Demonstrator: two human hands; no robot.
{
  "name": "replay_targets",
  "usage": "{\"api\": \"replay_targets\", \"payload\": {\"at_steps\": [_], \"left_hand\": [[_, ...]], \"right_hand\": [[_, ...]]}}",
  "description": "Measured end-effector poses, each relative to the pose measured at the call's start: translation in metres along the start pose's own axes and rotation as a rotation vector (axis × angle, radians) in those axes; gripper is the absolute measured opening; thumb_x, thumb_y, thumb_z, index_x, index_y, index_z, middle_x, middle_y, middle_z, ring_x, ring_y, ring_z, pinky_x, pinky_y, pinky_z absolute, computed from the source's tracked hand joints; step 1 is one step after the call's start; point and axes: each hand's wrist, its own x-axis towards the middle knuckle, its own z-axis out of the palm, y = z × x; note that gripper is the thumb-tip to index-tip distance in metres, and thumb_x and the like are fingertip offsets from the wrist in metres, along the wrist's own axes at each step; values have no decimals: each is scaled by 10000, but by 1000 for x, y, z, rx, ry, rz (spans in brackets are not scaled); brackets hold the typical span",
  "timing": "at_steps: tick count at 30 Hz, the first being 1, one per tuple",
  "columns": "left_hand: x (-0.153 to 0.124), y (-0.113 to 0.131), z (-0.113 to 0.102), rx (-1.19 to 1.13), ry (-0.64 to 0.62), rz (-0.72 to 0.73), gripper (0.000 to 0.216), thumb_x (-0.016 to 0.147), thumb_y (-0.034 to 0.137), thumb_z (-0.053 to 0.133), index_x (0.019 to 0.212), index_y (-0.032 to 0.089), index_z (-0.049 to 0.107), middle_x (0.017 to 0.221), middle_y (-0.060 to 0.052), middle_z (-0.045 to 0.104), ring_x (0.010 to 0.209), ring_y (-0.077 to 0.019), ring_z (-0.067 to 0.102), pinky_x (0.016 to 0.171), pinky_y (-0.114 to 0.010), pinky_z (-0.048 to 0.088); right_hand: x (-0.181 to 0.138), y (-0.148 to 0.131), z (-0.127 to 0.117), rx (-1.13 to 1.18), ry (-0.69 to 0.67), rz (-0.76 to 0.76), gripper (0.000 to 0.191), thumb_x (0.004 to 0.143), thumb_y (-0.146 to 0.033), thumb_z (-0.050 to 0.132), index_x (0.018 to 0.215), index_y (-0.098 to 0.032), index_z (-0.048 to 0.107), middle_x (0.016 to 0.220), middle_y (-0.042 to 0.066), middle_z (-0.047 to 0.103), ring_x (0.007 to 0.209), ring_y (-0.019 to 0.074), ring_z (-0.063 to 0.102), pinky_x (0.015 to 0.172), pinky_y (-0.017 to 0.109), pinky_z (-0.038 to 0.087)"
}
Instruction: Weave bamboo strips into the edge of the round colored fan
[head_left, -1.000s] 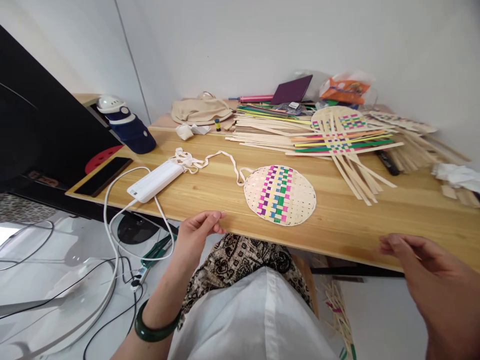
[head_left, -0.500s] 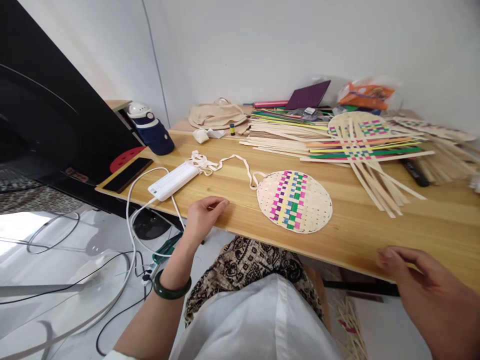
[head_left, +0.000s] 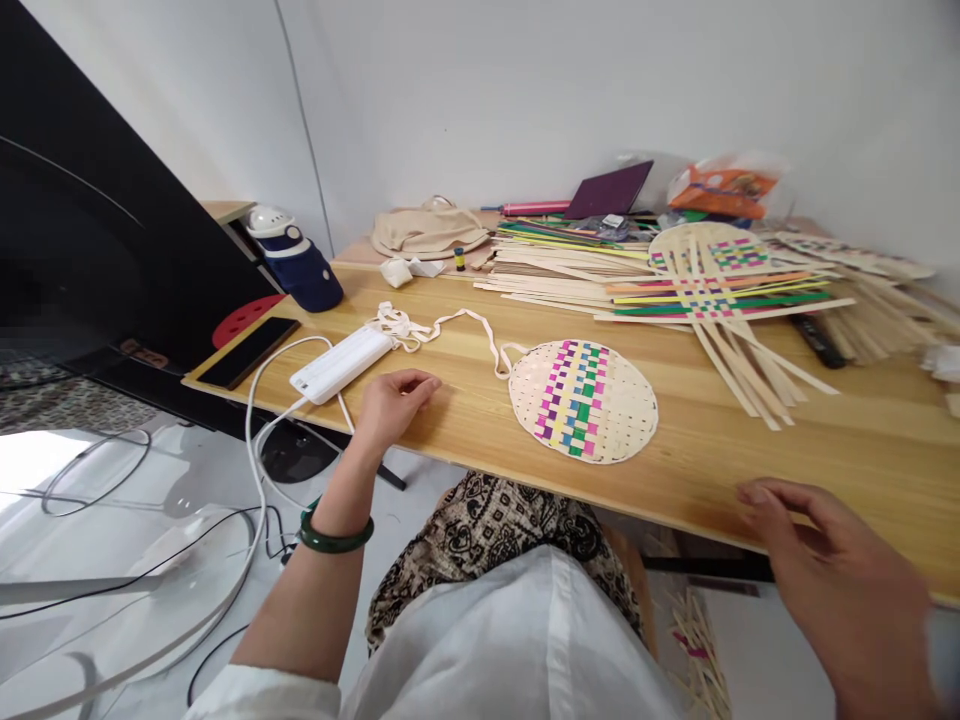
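An oval woven mat (head_left: 583,402) is lying flat on the desk (head_left: 697,445), its long axis running roughly left to right and its coloured bands near to far, while the flanking left hand (head_left: 394,405) and right hand (head_left: 840,560) are bringing thumb and fingertips together.

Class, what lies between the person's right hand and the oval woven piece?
Only bare wooden tabletop separates the right hand from the oval woven piece, as the head view shows.

Craft workspace; wooden desk (head_left: 469,420) against pale wall (head_left: 465,90); heaped flat strips (head_left: 547,268); colourful woven oval (head_left: 583,402); half-woven piece (head_left: 706,292)
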Motion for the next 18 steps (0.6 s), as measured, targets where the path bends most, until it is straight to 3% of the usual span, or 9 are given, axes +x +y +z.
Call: {"api": "replay_targets", "payload": {"at_steps": [5, 9, 14, 18], "left_hand": [[8, -10, -6, 45, 58, -17, 331, 721, 475, 635, 815, 168, 715, 622, -6, 632, 580, -140, 549, 606, -239, 408], [14, -14, -12, 99, 84, -65, 342, 717, 484, 621, 822, 171, 707, 655, -10, 645, 588, -146, 566, 606, -240, 417], [16, -9, -17, 357, 165, -81, 303, 739, 450, 586, 824, 191, 718, 662, -15, 661, 645, -186, 581, 630, -266, 399], [12, 0, -15, 533, 165, -96, 351, 780, 437, 551, 943, 177, 721, 744, -40, 678, 726, -220, 590, 657, -289, 384]], "right_hand": [[-1, 4, 1, 54, 31, -121, 343, 775, -519, 527, 827, -201, 644, 852, 58, 699, 660, 193, 670, 632, 294, 509], [-1, 9, 1, 110, 57, -106, 301, 798, -490, 553, 843, -205, 638, 828, 33, 690, 648, 173, 669, 612, 270, 507], [-3, 15, -4, 94, 68, -101, 255, 814, -452, 564, 847, -210, 634, 820, 16, 682, 650, 160, 668, 597, 249, 489], [-4, 14, -7, 101, 85, -102, 247, 822, -447, 558, 847, -213, 634, 837, 9, 680, 646, 148, 666, 591, 237, 482]]}}
